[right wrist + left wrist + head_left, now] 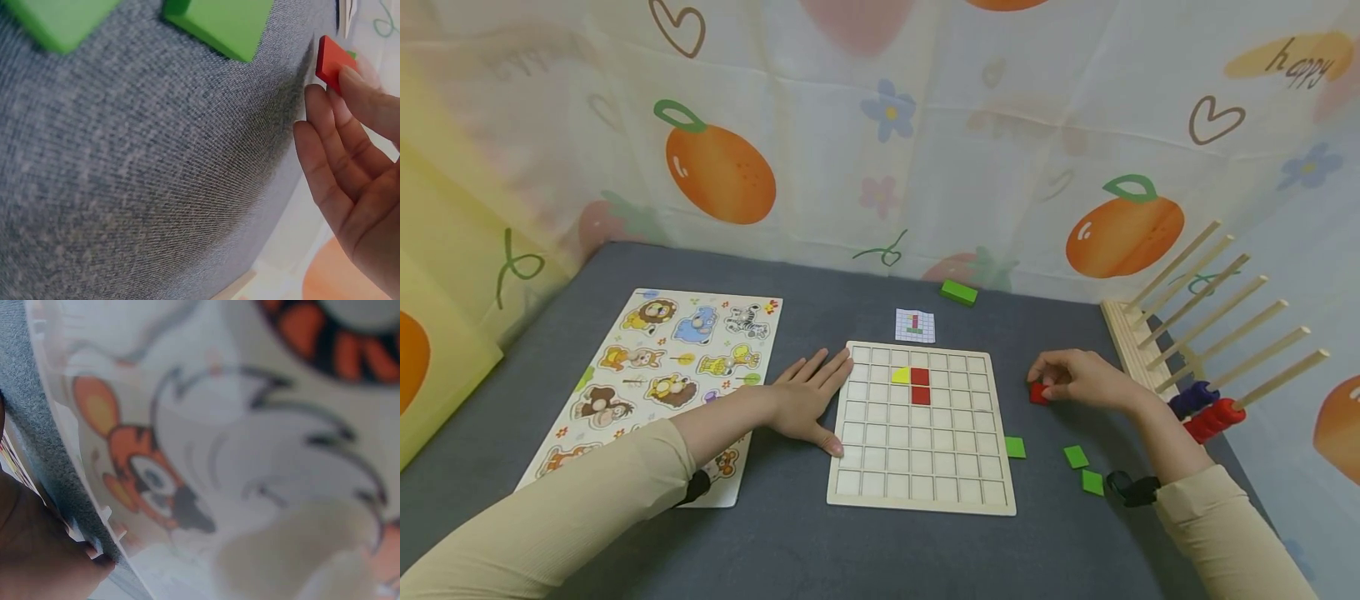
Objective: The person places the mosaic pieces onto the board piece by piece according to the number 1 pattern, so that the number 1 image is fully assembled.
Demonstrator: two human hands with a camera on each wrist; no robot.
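My right hand [1078, 379] pinches a red square tile [333, 61] between thumb and fingers, to the right of the wooden grid board [889, 496]. With fingers spread, my left hand [807, 398] rests at the board's left edge, its thumb and fingertips right at the rim. In the board's upper middle lie a yellow piece [901, 376] with a slanted side and two red tiles [920, 396], one below the other. Behind the board is a small pattern card [915, 326] printed with a grid and coloured squares.
Green tiles [1076, 457] lie right of the board, one [1015, 447] at its edge. A green block [958, 292] sits at the back. An animal puzzle board [651, 333] lies under the left forearm. At right stands a wooden peg rack [1123, 333] with blue and red beads.
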